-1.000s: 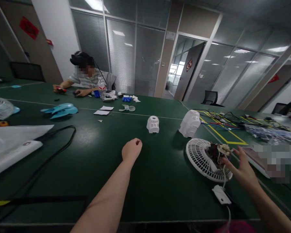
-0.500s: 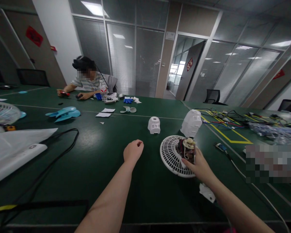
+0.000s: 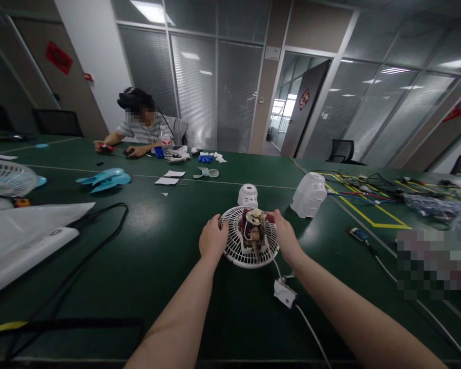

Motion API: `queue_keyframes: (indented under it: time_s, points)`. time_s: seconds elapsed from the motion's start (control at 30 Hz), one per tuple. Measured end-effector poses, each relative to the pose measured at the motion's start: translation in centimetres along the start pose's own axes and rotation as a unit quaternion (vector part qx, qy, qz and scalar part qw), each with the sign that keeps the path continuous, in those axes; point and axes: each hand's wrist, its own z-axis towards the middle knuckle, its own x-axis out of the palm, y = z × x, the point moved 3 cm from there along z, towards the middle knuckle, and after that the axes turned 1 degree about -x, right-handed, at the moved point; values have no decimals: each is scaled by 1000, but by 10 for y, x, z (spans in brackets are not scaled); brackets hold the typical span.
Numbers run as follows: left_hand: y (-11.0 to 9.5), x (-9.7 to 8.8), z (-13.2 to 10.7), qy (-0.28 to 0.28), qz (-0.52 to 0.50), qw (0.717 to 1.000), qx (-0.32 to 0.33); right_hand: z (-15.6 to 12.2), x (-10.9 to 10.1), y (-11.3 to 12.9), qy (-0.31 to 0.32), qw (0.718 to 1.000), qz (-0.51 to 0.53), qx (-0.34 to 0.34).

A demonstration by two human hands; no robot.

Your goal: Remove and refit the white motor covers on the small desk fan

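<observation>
A round white fan grille lies on the green table in front of me, with an uncovered fan motor with wires and a pale plastic part standing on its middle. My left hand curls closed around the grille's left rim. On the other side my right hand is closed at the upper right rim, its fingertips close beside the motor and partly hidden. A white cord runs from the motor to a small white plastic piece nearer me. Just behind the grille stands a white vented cap.
A larger white housing stands right of the cap. Blue fan blades, a white stand part and a black cable lie to the left. Wires cover the far right. Across the table sits a person with a headset.
The grille with its motor has moved left to between my hands. My left hand has come onto its rim, and my right hand has shifted left. The small white piece moved left too.
</observation>
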Motion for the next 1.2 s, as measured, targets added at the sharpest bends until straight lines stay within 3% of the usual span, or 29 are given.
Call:
queue_keyframes:
  time_s: [0.13, 0.27, 0.43, 0.57, 0.73, 0.9, 1.03, 1.2]
  points:
    - [-2, -2, -1, 3, 1, 1000, -9, 67, 7, -3, 5, 998, -54, 35]
    - [-3, -4, -1, 4, 1, 1000, -20, 114, 39, -6, 34, 991, -99, 77]
    - [-3, -4, 0, -8, -12, 1000, -21, 126, 69, -13, 49, 987, -111, 109]
    - [-4, -5, 0, 3, -21, 999, -25, 125, 54, -14, -3, 990, -83, 115]
    - [-5, -6, -2, 20, -18, 999, -31, 101, 4, 1, -84, 994, -4, 69]
    - [-2, -5, -3, 21, -15, 1000, -16, 30, -36, 29, -81, 995, 49, -31]
    - [0, -4, -5, 22, -9, 1000, 2, -26, -44, 59, -38, 993, -49, -101]
    - [2, -5, -8, 24, -13, 1000, 11, -55, -31, 79, -23, 966, -210, -149]
